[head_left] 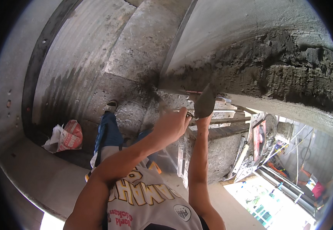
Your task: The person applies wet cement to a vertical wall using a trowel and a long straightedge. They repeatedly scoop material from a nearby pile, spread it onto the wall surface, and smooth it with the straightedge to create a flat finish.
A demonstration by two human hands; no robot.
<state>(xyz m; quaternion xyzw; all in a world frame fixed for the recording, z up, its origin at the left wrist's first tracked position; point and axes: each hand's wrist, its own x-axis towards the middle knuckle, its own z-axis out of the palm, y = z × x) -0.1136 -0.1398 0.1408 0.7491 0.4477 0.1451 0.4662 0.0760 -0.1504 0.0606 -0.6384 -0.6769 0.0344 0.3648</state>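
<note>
both hands raised — right hand (203, 122) clamped on a trowel (204, 102) pressing wet mortar (273, 73) along the concrete edge, left hand (173, 125) closed beside it; smoothing seems next.

Place: a building under construction, an unfinished concrete structure open to daylight at one side.
Walls: bare grey concrete wall (97, 50), unpainted, with rough board-marked faces and a dark strip running up it.
Beam: a concrete beam (250, 34) overhead with wet dark mortar (289, 73) smeared thick along its lower edge.
Tool: a mason's trowel (204, 102) raised against that edge.
Scaffold: rough wooden planks (220, 128) forming a work platform.
Supplies: a crumpled cement sack (64, 136) lying on the raw concrete floor (32, 172).
Outside: metal bars and building clutter (285, 180) below in bright sun.
</note>
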